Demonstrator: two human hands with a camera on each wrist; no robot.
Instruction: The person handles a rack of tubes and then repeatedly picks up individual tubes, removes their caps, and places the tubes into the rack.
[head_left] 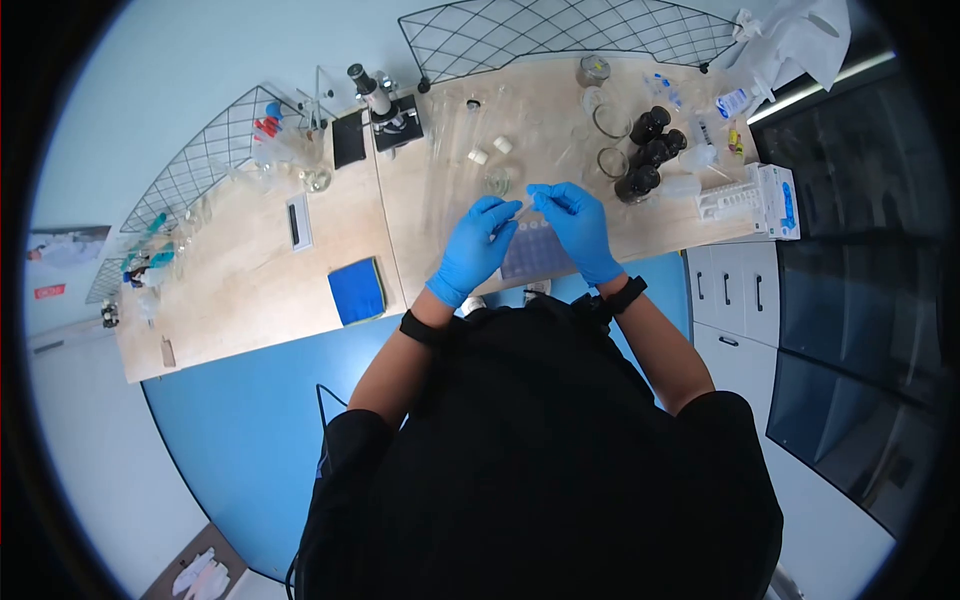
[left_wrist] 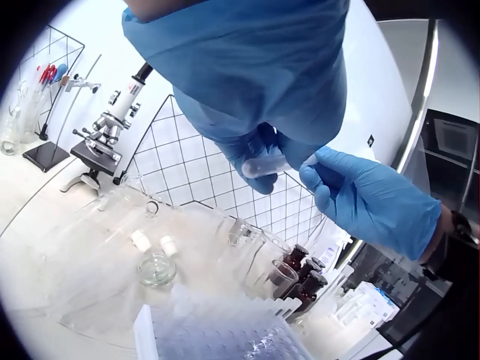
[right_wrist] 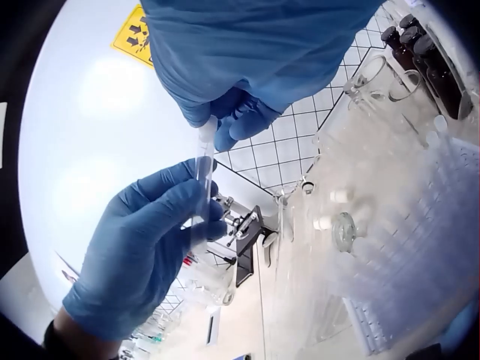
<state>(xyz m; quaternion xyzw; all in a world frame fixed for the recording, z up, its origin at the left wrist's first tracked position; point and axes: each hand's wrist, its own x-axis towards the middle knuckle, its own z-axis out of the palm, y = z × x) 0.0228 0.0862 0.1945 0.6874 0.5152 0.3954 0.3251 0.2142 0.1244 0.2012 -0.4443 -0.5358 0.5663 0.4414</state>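
Both hands wear blue gloves and meet above the bench edge. My left hand (head_left: 476, 248) grips a clear, slim test tube (right_wrist: 202, 176), fingers and thumb wrapped about its lower part. At the tube's upper end, my right hand (head_left: 577, 232) pinches the white cap (right_wrist: 206, 131) between thumb and fingers. The tube stands nearly upright in the right wrist view, and its rounded end shows in the left wrist view. Just below the hands sits a bluish tube rack (head_left: 533, 254) with white-capped tubes. A small glass vessel (left_wrist: 156, 270) lies beyond it, near two white stoppers (head_left: 490, 151).
Dark brown bottles (head_left: 650, 150) and glass beakers (head_left: 612, 120) stand to the right, near a white rack (head_left: 727, 200) and a glove box (head_left: 778, 203). A microscope (head_left: 385, 108) is at the back left. A blue cloth (head_left: 356, 291) lies by the front edge.
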